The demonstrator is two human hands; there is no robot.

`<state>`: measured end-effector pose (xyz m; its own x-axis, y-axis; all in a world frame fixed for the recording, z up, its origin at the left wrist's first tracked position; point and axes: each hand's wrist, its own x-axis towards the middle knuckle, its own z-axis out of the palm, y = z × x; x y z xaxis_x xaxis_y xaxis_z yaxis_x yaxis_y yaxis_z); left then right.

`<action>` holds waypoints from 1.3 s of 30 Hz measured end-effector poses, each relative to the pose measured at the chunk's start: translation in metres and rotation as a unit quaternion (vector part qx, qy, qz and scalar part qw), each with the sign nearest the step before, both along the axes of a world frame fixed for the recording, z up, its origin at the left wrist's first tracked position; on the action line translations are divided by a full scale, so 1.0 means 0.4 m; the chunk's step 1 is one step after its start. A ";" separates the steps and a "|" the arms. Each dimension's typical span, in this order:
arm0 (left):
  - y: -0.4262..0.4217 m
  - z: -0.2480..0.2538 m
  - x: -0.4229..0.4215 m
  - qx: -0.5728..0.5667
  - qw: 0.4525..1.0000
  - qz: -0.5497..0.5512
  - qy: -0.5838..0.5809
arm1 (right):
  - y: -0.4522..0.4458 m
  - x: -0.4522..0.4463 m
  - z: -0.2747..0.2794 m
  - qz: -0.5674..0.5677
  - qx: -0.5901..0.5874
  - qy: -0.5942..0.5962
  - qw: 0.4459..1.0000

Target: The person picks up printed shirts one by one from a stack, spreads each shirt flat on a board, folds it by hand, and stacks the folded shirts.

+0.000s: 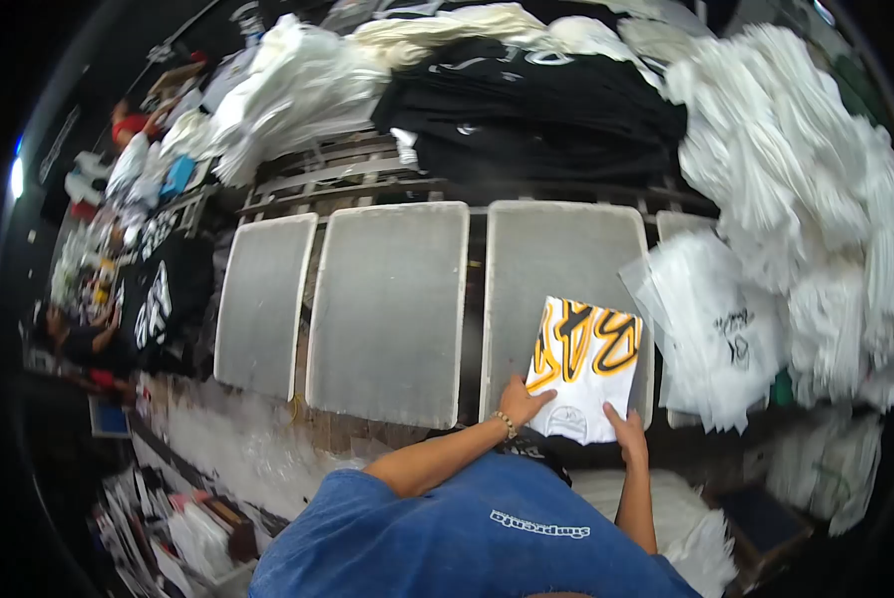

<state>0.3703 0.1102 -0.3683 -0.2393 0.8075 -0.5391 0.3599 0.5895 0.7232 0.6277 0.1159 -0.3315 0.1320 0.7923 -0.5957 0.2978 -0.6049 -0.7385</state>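
Observation:
A folded white shirt (588, 384) with large black and orange lettering lies on the near right part of a grey board (556, 254), its collar toward me. My left hand (523, 405), with a beaded bracelet at the wrist, is at the shirt's left edge, near the collar. At the right edge of the collar end is my right hand (624, 431), thumb and fingers apart. Both hands touch or nearly touch the fabric, and neither is wrapped round it.
Two more grey boards (387, 299) (264, 304) stand to the left. Clear bags with printed items (716, 329) lie to the right. Black shirts (536, 115) and white garments (786, 149) are piled behind and right. A person (86, 339) is at the far left.

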 end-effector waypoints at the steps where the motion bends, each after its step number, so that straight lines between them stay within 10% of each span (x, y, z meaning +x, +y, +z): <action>1: 0.002 0.029 0.003 -0.024 0.999 0.027 -0.024 | 0.006 -0.002 0.006 -0.001 -0.019 0.014 1.000; 10: -0.016 0.052 0.016 0.017 0.997 -0.019 0.071 | 0.008 0.040 -0.039 -0.065 -0.072 0.262 0.960; 13: -0.014 0.131 0.028 0.270 0.934 -0.062 0.227 | 0.013 0.057 -0.071 -0.093 -0.102 0.353 0.925; 17: 0.030 0.216 0.095 0.389 0.840 -0.368 0.086 | 0.019 0.054 -0.063 -0.105 -0.114 0.423 0.893; 22: 0.024 0.192 0.172 0.241 0.773 -0.518 0.275 | 0.041 0.030 -0.055 -0.140 -0.111 0.455 0.872; 39: 0.056 0.104 0.172 0.380 0.774 -0.398 0.313 | 0.063 0.002 -0.019 -0.096 -0.113 0.508 0.849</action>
